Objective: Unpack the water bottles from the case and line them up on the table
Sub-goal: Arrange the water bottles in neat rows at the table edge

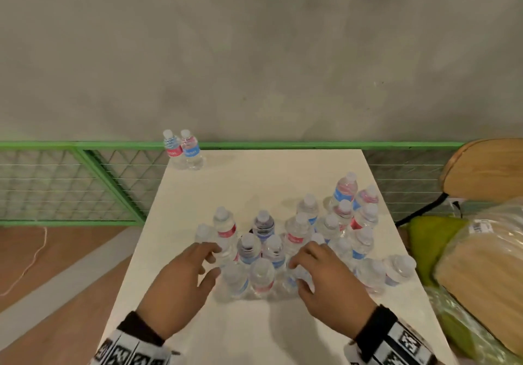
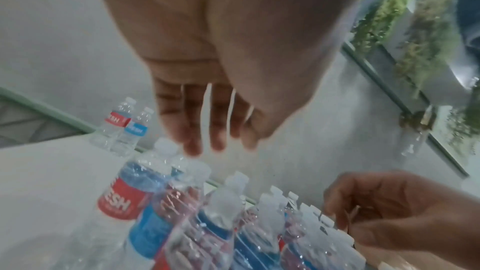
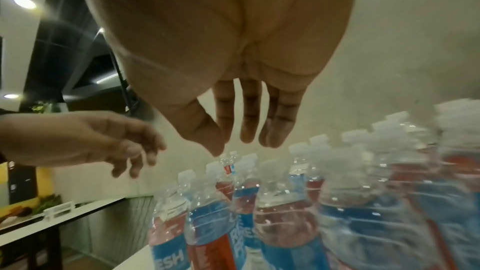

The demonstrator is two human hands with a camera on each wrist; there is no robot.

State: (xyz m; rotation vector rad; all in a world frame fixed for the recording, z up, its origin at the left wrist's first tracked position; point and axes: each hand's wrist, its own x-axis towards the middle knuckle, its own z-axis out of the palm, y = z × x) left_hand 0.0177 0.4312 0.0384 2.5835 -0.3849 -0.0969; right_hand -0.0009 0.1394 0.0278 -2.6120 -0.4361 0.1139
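Reaching over the near cluster of bottles on the table, both hands are hovering, fingers released; the left hand and right hand should each be gripping one bottle upright, carrying it to the far-left pair.

Bare grey concrete wall fills the back, with a green-framed wire mesh railing running along its base. Wood-look floor on the left, a thin white cord trailing across it. A wooden chair back on the right. Round ceiling lights glow overhead.
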